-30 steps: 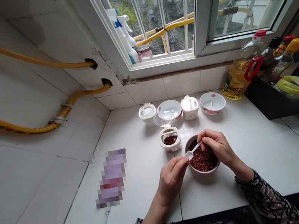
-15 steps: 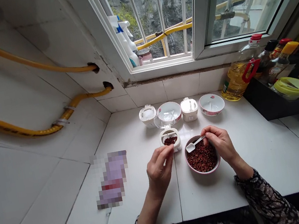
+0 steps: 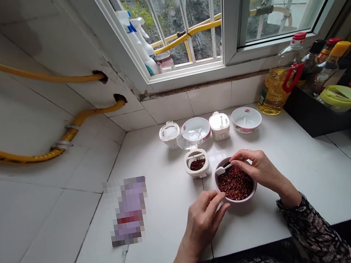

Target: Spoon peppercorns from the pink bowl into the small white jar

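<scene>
Head view: bowl (image 3: 245,200) before me.
Right hand (image 3: 259,171): clamped on my spoon (image 3: 220,170).
Left hand (image 3: 204,218): fingers apart at rim, contact unclear.

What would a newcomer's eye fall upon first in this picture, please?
Probably the round, pink-rimmed bowl of dark red bits on the white counter, where the right hand holds a small white plastic-looking spoon over the bowl. Next, perhaps, the bright yellow hoses along the tiled left wall, and the clear, red-handled bottle of golden oil at the counter's back right.
</scene>
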The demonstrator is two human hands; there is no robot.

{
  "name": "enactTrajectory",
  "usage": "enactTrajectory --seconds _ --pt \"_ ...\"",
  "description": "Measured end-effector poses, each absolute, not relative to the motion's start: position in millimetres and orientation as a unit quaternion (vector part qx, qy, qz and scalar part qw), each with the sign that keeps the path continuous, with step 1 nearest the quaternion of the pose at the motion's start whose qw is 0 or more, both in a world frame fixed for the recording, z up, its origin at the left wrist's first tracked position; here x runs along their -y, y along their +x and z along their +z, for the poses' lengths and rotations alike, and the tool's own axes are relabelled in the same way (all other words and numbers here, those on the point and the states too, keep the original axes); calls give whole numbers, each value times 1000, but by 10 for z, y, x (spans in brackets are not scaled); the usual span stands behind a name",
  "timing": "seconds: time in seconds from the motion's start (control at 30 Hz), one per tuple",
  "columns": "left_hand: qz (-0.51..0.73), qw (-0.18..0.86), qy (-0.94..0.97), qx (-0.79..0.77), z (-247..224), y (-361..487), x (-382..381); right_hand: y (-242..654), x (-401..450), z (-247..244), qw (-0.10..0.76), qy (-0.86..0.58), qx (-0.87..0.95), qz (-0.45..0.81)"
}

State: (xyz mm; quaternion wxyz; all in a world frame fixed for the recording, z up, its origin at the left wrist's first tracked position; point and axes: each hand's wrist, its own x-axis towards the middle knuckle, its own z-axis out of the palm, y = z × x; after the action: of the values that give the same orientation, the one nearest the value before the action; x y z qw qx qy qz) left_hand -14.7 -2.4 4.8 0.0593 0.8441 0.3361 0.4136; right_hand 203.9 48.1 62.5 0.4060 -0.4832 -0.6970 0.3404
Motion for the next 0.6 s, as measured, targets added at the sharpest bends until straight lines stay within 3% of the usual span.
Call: enactTrajectory --seconds 0.23,0.43,0.6 --pt "398 45 857 -326 -43 -122 -31 2123 -484 617 356 -484 743 295" --pt "394 33 861 -319 -46 -125 -23 2111 -534 528 373 -458 798 121" --pt "387 21 863 -325 -42 -118 -29 2027 -525 497 349 -407 834 132"
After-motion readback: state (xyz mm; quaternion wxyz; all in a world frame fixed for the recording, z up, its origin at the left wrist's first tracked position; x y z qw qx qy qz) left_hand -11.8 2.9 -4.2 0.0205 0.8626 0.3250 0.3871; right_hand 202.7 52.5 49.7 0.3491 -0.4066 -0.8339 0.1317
